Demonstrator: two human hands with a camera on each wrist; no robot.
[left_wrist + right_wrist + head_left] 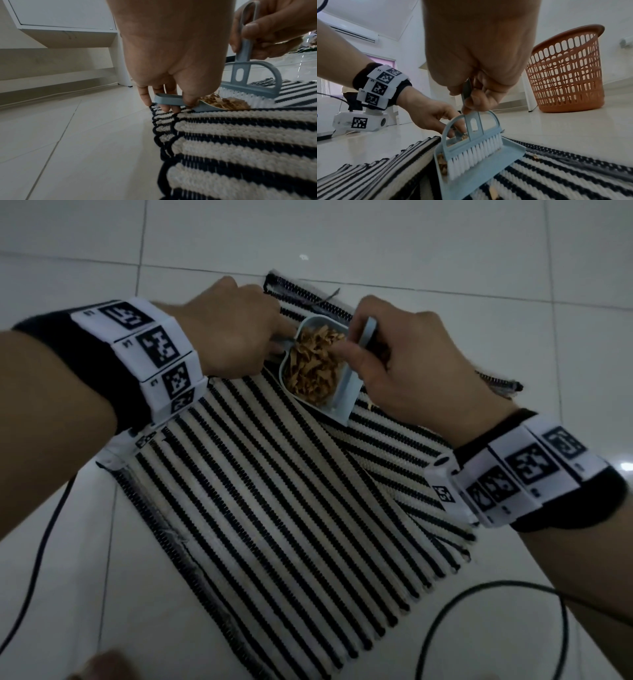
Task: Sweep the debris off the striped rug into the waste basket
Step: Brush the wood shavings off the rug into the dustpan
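Observation:
A black-and-white striped rug (274,508) lies on the tiled floor. On its far end rests a light blue dustpan (342,402) heaped with brown debris (315,361). My left hand (239,337) pinches the dustpan handle (168,100) at the rug's edge. My right hand (404,361) grips the handle of a small blue brush (476,146), whose white bristles stand in the pan's mouth against the debris. A few brown bits (535,157) lie on the rug beside the pan. An orange waste basket (565,75) stands upright on the floor beyond the rug.
Black cables (479,594) loop on the floor near the rug's near right corner, and another cable (44,542) runs along the left. A white cabinet (68,20) stands past the rug's left edge. The rug's right side is folded over.

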